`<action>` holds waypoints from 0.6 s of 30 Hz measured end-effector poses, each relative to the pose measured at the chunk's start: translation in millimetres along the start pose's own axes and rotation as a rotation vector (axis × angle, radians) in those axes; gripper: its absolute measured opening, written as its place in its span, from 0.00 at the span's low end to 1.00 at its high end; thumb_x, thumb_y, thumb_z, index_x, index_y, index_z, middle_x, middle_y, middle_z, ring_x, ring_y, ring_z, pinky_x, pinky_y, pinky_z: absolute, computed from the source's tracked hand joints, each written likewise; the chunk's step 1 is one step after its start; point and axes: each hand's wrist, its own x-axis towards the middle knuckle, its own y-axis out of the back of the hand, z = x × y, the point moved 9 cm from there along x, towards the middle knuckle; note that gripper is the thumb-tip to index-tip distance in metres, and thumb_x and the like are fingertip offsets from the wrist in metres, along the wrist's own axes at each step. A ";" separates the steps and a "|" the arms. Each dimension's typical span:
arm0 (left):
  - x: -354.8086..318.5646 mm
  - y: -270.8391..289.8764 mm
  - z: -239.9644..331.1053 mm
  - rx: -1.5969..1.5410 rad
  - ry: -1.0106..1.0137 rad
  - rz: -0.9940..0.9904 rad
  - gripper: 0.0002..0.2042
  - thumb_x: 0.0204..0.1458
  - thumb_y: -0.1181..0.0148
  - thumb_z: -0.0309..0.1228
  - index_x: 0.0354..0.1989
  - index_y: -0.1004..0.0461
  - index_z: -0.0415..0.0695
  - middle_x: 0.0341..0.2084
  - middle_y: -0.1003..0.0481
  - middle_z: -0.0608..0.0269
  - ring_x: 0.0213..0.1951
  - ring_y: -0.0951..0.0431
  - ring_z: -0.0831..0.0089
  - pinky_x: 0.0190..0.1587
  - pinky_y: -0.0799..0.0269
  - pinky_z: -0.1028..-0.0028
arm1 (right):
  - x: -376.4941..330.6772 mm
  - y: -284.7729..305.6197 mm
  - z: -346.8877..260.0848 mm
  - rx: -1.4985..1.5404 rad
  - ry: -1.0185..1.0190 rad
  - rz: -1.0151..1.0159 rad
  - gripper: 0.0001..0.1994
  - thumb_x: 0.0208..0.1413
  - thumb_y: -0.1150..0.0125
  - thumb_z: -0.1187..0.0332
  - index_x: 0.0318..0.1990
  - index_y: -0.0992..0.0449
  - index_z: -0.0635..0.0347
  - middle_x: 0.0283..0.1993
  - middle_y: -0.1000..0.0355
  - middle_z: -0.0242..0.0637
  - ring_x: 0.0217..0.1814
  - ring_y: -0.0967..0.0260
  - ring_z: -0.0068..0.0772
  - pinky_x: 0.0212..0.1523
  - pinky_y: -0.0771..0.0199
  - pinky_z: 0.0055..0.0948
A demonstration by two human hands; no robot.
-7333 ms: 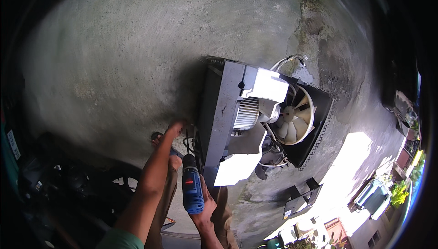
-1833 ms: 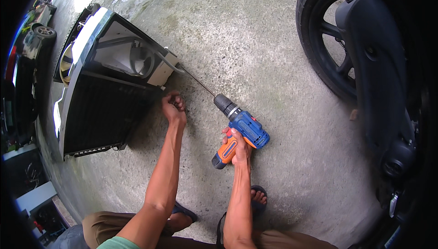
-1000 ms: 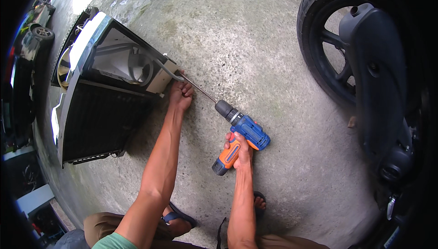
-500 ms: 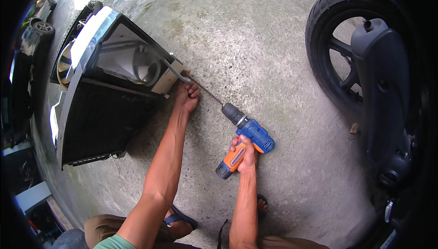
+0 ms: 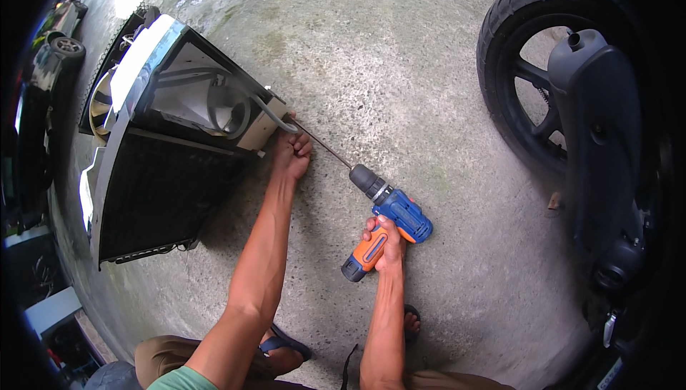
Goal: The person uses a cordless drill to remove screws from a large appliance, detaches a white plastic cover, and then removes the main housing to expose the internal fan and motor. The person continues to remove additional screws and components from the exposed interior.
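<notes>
My right hand [image 5: 386,243] grips the orange handle of a blue cordless drill [image 5: 389,222]. Its long thin bit [image 5: 325,147] points up and left to the corner of a metal air-conditioner unit [image 5: 164,168] lying on the concrete floor. My left hand [image 5: 289,154] is curled at that corner, fingers closed around the tip of the bit where it meets the casing. The unit shows a dark finned grille, a white housing with a grey hose, and a fan at its far end.
A motorbike's rear wheel [image 5: 529,83] and dark body [image 5: 607,147] stand close on the right. My sandalled feet [image 5: 286,347] are at the bottom. Parked vehicles [image 5: 57,33] and boxes [image 5: 50,311] line the left edge. Concrete floor [image 5: 400,47] stretches beyond the unit.
Since the oldest frame I have come round to the unit's other side. Over the last second the left hand slid up to the unit's corner and the drill followed it slightly.
</notes>
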 end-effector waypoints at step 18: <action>-25.3 -28.4 -11.4 0.185 0.000 -0.070 0.12 0.64 0.52 0.33 0.54 0.31 0.53 0.16 0.46 0.77 0.17 0.45 0.86 0.18 0.49 0.85 | -23.5 20.2 6.3 -0.010 0.022 0.014 0.16 0.51 0.38 0.57 0.42 0.31 0.56 0.33 0.29 0.35 0.24 0.32 0.28 0.28 0.27 0.32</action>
